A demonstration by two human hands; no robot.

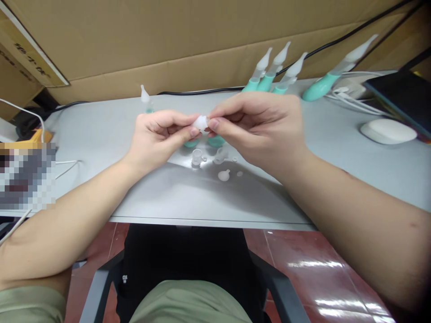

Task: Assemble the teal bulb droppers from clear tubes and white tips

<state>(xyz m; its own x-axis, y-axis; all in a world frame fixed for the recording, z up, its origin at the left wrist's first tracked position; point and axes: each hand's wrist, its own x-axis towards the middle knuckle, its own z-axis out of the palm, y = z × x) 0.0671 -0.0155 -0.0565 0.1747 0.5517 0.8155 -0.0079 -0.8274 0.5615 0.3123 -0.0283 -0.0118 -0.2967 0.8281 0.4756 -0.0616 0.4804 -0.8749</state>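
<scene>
Between my two hands is a small white soft nozzle tip [201, 123]. The thumb and forefinger of my left hand [153, 134] pinch one side of it. My right hand [266, 123] pinches its other end, and whether a smaller part is in those fingers too is hidden. Teal bulbs [216, 141] show partly below the fingers. On the desk beneath lie two clear plastic cups [197, 158], another white nozzle tip [224, 175] and a small pale disc [239, 173]. Behind my left hand stands an assembled nasal aspirator [145, 98], partly covered.
Several teal nasal aspirators with white tips [266, 60] stand behind my right hand, with one more [323, 85] leaning farther right. A white computer mouse [389, 131] and a dark device [404, 96] are at the right. Cables run along the cardboard wall [151, 45]. The grey desk [188, 202] ends in front.
</scene>
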